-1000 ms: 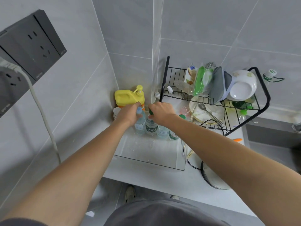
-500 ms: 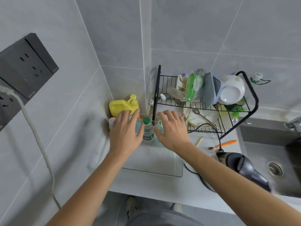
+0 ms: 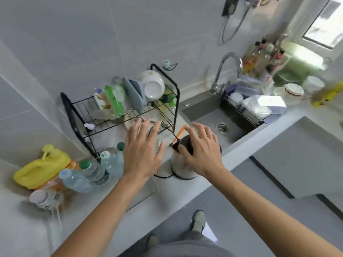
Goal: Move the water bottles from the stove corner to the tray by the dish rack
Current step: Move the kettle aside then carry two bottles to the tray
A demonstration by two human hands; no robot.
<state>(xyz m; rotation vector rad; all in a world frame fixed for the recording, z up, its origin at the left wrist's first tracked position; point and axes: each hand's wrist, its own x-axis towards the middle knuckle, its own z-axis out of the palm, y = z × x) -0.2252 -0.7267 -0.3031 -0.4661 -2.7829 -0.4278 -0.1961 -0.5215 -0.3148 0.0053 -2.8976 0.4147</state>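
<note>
**Both hands off the bottles, swinging right toward the sink**

The left hand (image 3: pixel 142 151) is spread flat, fingers splayed, holding nothing; it hovers over the counter in front of the dish rack (image 3: pixel 120 115). The right hand (image 3: pixel 201 149) is likewise spread and empty, passing above a steel kettle (image 3: pixel 182 162) without gripping it. 1 second ago each hand was closed around a bottle neck in the corner; half a second ago the fingers had let go and were lifting away. Now both hands have drawn clear, and the view has turned right to take in the sink (image 3: pixel 219 117).

The water bottles (image 3: pixel 92 171) stand clustered at the foot of the rack's left end, on the clear tray (image 3: pixel 146 190), about 4 caps showing, though blur makes the count uncertain. I judge this pair delivered, with the person likely heading back for more or finishing.

Around the cluster: a yellow pump jug (image 3: pixel 40 167) just left of it and a white-capped bottle (image 3: pixel 43 199) lying nearer the counter edge. The kettle and its base sit just right of the tray, directly under the hands' path, and an orange-handled utensil (image 3: pixel 179 134) lies beside it; a careless sweep could knock either. Far right, bottles and dishes crowd the counter past the tap (image 3: pixel 224 71).
</note>
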